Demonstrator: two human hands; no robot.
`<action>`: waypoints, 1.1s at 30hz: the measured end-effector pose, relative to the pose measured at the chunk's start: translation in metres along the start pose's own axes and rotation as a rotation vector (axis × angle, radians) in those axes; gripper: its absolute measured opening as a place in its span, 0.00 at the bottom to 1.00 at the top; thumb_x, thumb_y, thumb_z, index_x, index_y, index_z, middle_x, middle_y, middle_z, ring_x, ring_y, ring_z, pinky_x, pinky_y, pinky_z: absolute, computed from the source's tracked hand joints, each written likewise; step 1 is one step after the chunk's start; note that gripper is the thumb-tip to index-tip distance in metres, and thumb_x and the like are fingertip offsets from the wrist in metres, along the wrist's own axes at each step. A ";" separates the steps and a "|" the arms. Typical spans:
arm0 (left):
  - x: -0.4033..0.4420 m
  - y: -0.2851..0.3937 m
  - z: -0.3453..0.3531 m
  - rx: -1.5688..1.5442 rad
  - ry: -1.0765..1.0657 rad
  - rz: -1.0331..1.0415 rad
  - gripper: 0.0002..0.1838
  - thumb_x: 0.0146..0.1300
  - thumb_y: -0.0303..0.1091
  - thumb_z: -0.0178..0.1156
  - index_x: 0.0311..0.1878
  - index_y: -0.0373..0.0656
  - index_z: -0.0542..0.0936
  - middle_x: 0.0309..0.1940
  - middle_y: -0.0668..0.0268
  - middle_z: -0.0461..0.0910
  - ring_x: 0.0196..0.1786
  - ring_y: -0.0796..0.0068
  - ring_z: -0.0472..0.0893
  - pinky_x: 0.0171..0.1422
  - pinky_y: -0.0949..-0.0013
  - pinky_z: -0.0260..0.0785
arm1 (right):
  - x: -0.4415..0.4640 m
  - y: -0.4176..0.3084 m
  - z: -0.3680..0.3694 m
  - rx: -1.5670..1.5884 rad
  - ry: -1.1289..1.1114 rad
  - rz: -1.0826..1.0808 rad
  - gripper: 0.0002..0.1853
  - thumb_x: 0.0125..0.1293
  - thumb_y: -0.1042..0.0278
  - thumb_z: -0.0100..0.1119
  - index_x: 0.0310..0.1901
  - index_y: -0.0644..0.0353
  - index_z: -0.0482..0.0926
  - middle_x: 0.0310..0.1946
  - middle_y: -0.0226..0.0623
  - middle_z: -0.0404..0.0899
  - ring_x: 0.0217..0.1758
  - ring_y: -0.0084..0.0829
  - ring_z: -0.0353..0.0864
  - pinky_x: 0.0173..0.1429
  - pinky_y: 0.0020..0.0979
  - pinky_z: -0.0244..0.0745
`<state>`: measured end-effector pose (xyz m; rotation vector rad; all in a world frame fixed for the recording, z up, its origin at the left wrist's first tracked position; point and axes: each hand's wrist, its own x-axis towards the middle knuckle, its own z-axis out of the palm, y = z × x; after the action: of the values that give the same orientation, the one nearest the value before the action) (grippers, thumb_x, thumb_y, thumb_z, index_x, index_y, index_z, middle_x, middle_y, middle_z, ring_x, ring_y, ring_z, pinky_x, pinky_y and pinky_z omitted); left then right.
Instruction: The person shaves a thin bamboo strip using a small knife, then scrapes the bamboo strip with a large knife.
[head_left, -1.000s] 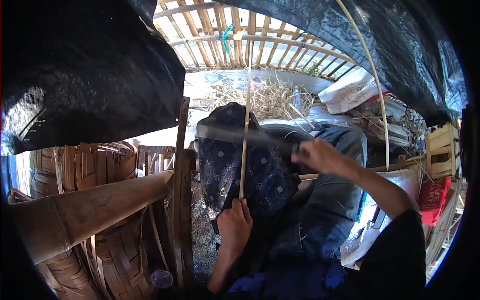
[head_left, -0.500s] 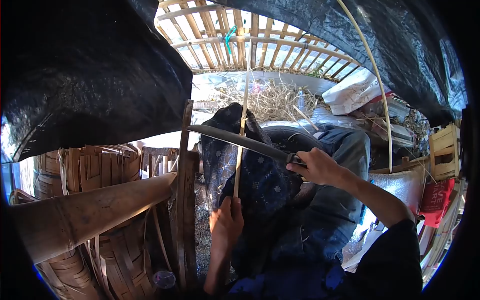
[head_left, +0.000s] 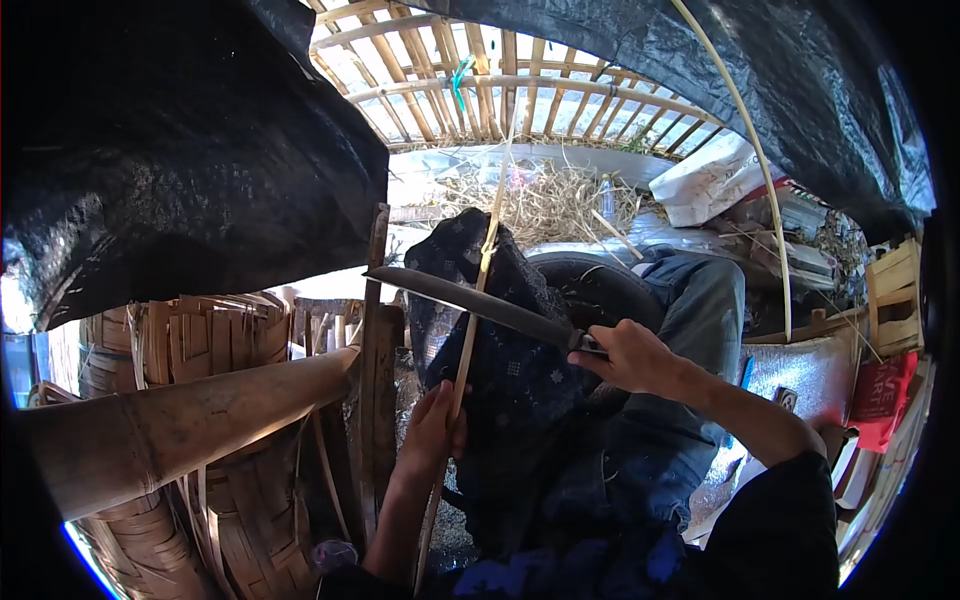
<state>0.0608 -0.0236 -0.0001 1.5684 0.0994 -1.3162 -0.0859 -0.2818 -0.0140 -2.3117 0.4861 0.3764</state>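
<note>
My right hand (head_left: pixel 637 357) is closed round the handle of a long machete (head_left: pixel 470 301), whose blade points left and crosses over a thin bamboo strip (head_left: pixel 466 362). Whether the blade touches the strip I cannot tell. My left hand (head_left: pixel 434 424) is wrapped round the strip below the blade. The strip slants from beside my left forearm up toward the fence and has a rough node above the blade. A dark patterned cloth (head_left: pixel 535 375) lies over my leg beneath both. The blade's tip reaches an upright wooden post (head_left: pixel 376 350) on the left.
A thick bamboo pole (head_left: pixel 190 420) juts in from the left above woven bamboo baskets (head_left: pixel 240 530). Black plastic sheeting (head_left: pixel 190 160) hangs at upper left and right. Shavings (head_left: pixel 560 205) lie ahead, before a bamboo slat fence (head_left: pixel 590 88). A red bag (head_left: pixel 882 400) is at right.
The bamboo strip now tilts more, and its lower end shows beside my left forearm. My left hand has shifted left and slightly up. The machete's blade sits slightly lower.
</note>
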 end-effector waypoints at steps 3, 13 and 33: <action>0.006 -0.002 0.003 0.034 -0.049 -0.035 0.20 0.76 0.47 0.39 0.41 0.43 0.74 0.17 0.68 0.72 0.15 0.76 0.69 0.20 0.73 0.58 | -0.005 0.000 -0.002 -0.019 -0.009 -0.020 0.26 0.65 0.43 0.56 0.28 0.63 0.74 0.12 0.45 0.73 0.20 0.49 0.78 0.28 0.42 0.72; 0.012 0.005 0.022 1.175 0.359 0.533 0.12 0.72 0.36 0.45 0.35 0.39 0.71 0.16 0.50 0.74 0.23 0.46 0.78 0.28 0.48 0.70 | -0.001 0.000 0.004 0.058 0.077 -0.029 0.29 0.65 0.40 0.53 0.25 0.63 0.73 0.14 0.48 0.74 0.21 0.51 0.79 0.28 0.46 0.74; 0.005 -0.034 0.027 1.162 0.426 0.602 0.07 0.69 0.32 0.50 0.35 0.41 0.67 0.12 0.52 0.72 0.18 0.48 0.77 0.20 0.51 0.67 | 0.026 0.021 -0.009 -0.018 -0.038 0.033 0.29 0.64 0.38 0.55 0.31 0.64 0.77 0.15 0.49 0.75 0.26 0.53 0.80 0.34 0.47 0.75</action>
<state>0.0237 -0.0298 -0.0212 2.5313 -0.9591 -0.4854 -0.0715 -0.3081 -0.0306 -2.3115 0.5045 0.4420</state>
